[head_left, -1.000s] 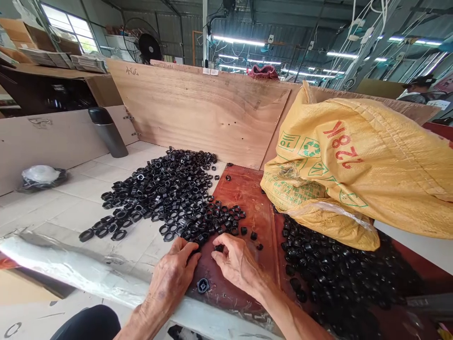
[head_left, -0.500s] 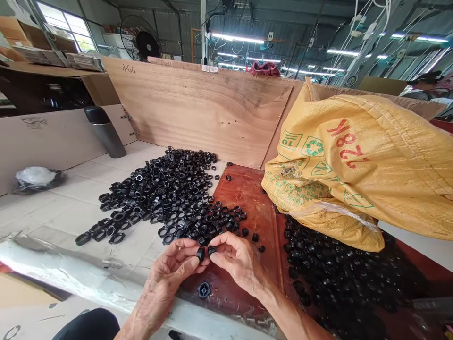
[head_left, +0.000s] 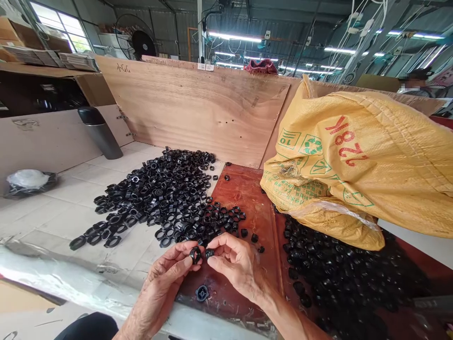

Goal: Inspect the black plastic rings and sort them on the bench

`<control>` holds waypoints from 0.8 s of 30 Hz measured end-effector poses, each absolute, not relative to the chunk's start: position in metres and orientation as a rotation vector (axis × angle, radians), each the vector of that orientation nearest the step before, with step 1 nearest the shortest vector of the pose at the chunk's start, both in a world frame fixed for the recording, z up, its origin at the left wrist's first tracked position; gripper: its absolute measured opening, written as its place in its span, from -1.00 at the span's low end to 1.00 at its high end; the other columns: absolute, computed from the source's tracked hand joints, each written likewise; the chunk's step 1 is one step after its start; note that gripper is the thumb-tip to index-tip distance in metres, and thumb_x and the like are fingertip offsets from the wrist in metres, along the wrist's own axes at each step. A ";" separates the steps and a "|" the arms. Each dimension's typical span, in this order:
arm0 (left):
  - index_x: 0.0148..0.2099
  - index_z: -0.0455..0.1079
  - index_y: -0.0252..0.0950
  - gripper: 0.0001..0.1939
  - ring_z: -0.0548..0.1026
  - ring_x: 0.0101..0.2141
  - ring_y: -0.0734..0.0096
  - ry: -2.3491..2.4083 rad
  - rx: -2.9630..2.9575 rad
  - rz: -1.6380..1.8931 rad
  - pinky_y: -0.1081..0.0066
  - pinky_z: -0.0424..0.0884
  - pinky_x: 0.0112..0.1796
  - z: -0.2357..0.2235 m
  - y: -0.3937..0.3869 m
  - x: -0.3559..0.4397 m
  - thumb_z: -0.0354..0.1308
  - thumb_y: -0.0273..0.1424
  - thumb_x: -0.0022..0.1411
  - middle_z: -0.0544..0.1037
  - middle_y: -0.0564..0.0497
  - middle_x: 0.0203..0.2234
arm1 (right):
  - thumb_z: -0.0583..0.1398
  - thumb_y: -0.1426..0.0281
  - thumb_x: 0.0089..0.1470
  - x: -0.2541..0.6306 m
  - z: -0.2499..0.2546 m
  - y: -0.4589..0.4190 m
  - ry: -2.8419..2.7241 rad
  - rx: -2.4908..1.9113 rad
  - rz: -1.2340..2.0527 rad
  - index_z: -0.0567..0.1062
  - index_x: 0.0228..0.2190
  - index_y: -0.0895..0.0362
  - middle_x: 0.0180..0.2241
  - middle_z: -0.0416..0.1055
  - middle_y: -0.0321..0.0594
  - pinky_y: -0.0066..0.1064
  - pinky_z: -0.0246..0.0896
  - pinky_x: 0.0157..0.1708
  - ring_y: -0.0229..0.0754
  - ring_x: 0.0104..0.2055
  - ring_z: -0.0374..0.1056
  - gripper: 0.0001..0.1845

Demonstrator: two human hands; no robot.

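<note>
Between thumb and fingers, my left hand (head_left: 169,271) pinches a black plastic ring (head_left: 195,255), its round opening turned partly toward me. Close to its right, my right hand (head_left: 236,264) grips a small black threaded plastic piece (head_left: 209,253) at its fingertips. A narrow gap separates the two parts. Below the hands, a black knobbed cap (head_left: 202,293) lies on the red-brown board (head_left: 244,189). Just beyond my fingers spreads a large heap of black rings (head_left: 166,189).
A yellow woven sack (head_left: 354,156) lies at the right over a pile of small black parts (head_left: 347,269). A plywood panel (head_left: 198,108) closes off the back. A dark grey bottle (head_left: 101,133) and a plastic-wrapped bundle (head_left: 30,181) stand at the left. Another person (head_left: 417,82) is far right.
My left hand has turned the ring so its opening shows more toward me. The threaded piece in my right hand is now seen more plainly. The view has shifted slightly.
</note>
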State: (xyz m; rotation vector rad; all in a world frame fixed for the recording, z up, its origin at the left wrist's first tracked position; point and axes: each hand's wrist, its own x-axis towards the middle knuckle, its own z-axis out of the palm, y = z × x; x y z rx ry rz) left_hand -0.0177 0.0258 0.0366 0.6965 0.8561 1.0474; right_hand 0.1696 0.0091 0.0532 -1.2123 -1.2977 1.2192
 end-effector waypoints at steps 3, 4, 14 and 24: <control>0.02 0.58 -0.19 -0.56 0.62 -0.28 0.36 0.855 0.673 1.098 0.43 0.56 -0.18 0.035 0.026 -0.018 0.46 -0.29 0.07 0.66 0.00 -0.23 | 0.31 0.44 0.05 0.168 0.052 0.008 -1.322 -1.247 1.206 0.55 -0.23 0.11 -0.38 0.49 -0.33 -0.46 0.25 -0.29 -0.24 -0.32 0.39 -0.82; 0.01 0.59 -0.18 -0.56 0.62 -0.27 0.35 0.867 0.673 1.108 0.43 0.56 -0.17 0.033 0.026 -0.019 0.48 -0.30 0.05 0.66 0.02 -0.22 | 0.32 0.45 0.04 0.168 0.051 0.007 -1.327 -1.260 1.208 0.55 -0.24 0.11 -0.39 0.49 -0.34 -0.46 0.25 -0.31 -0.25 -0.34 0.39 -0.81; -0.34 0.68 -0.25 -0.76 0.55 0.07 -0.01 1.001 0.912 0.994 0.22 0.43 0.13 0.021 0.029 -0.021 0.52 -0.22 -0.04 0.67 -0.12 -0.01 | 0.33 0.43 0.07 0.168 0.051 0.006 -1.384 -1.217 1.104 0.53 -0.24 0.10 -0.33 0.48 -0.32 -0.48 0.31 -0.32 -0.25 -0.33 0.42 -0.84; -0.09 0.63 -0.18 -0.56 0.66 -0.22 0.28 0.999 0.899 1.007 0.45 0.58 -0.15 0.022 0.029 -0.019 0.55 -0.28 -0.06 0.74 0.02 -0.26 | 0.33 0.46 0.13 0.168 0.055 0.003 -1.600 -1.200 0.828 0.58 -0.23 0.08 -0.23 0.53 -0.30 -0.50 0.34 -0.24 -0.26 -0.27 0.47 -0.87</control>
